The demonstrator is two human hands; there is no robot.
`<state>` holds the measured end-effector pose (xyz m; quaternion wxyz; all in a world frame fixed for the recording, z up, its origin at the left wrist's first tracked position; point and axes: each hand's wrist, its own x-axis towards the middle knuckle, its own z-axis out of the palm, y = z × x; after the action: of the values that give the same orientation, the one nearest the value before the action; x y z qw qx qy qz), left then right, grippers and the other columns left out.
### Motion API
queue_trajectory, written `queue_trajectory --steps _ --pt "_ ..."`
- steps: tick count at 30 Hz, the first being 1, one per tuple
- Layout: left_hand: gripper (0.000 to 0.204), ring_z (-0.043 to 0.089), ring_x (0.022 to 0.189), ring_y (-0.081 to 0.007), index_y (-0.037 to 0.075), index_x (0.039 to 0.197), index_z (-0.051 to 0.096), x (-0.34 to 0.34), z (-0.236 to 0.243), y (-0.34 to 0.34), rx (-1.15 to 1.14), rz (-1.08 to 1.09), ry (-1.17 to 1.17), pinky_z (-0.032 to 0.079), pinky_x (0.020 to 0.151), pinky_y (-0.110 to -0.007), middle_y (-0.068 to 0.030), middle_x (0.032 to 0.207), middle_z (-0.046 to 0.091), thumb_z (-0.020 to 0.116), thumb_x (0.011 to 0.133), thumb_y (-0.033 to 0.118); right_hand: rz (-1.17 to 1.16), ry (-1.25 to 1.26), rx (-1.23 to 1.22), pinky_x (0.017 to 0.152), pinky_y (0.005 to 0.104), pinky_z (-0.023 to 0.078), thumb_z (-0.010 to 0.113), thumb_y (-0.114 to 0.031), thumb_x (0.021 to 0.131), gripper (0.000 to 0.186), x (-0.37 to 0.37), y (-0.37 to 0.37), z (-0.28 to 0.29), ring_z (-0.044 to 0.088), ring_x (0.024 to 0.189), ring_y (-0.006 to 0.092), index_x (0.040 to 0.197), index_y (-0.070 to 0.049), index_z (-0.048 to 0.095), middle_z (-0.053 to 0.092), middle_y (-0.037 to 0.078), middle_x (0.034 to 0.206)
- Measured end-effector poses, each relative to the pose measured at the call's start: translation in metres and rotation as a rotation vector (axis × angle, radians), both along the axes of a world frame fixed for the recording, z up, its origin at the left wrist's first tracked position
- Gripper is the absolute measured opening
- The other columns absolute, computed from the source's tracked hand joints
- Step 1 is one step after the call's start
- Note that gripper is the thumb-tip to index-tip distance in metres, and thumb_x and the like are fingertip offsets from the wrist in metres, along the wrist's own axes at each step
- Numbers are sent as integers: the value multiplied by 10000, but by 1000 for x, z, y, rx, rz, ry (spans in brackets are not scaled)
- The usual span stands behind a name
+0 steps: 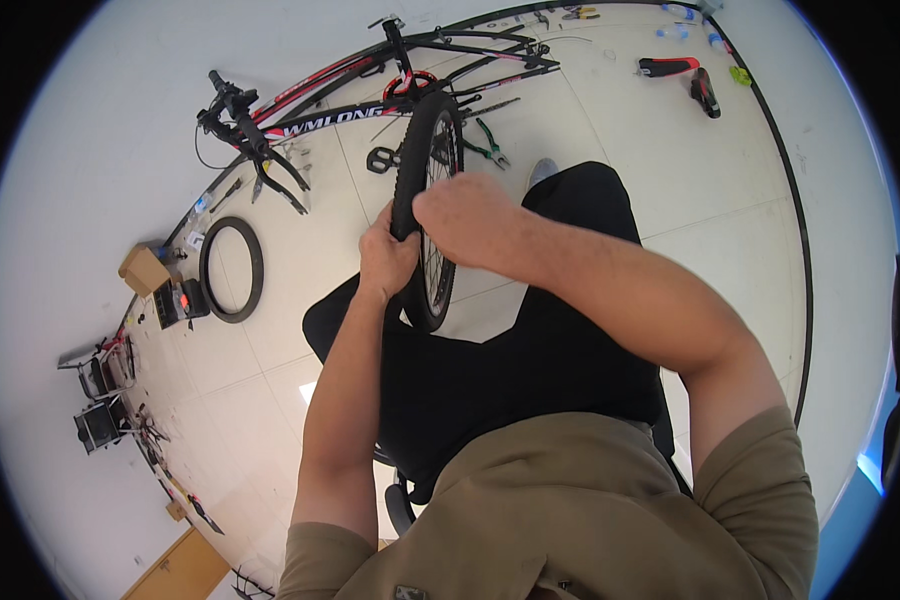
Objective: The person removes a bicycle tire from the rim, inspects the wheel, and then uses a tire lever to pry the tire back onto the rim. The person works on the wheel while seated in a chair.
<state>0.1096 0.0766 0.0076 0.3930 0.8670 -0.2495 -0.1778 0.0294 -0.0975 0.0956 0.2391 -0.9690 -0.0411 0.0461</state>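
Observation:
A bicycle wheel with a black knobbly tyre (413, 150) stands upright between my knees, its spoked rim visible at the right side of the tyre. My left hand (386, 254) grips the tyre from the left, its fingers partly hidden behind it. My right hand (462, 218) is closed on the tyre from the right, a little higher than the left one, with the back of the hand upward. Just beyond the wheel lies a black, red and white bicycle frame (332, 116), along with a pedal (380, 159) and green-handled pliers (490, 145).
A loose tyre (254, 270) lies at the left near a cardboard box (148, 270) and a toolbox (171, 306). A black-and-red pair of objects (667, 66), small tools (580, 14) and bottles (673, 32) lie at the upper right. More bicycle parts (105, 375) rest along the left wall.

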Motion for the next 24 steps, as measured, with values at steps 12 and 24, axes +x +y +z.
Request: queue_trajectory --steps 12,24 --pt "332 698 939 -349 45 1134 677 6 4 0 150 -149 -234 533 796 -393 -191 984 727 720 818 136 161 198 -202 714 379 578 673 -103 781 152 47 24 24 729 877 277 904 -57 750 743 129 920" --pt "413 596 751 -98 -1 1226 628 15 11 4 13 31 213 512 701 -277 -26 881 672 720 827 57 -35 169 12 759 490 534 641 -188 867 192 5 -22 -38 691 865 370 982 -38 676 705 175 878"
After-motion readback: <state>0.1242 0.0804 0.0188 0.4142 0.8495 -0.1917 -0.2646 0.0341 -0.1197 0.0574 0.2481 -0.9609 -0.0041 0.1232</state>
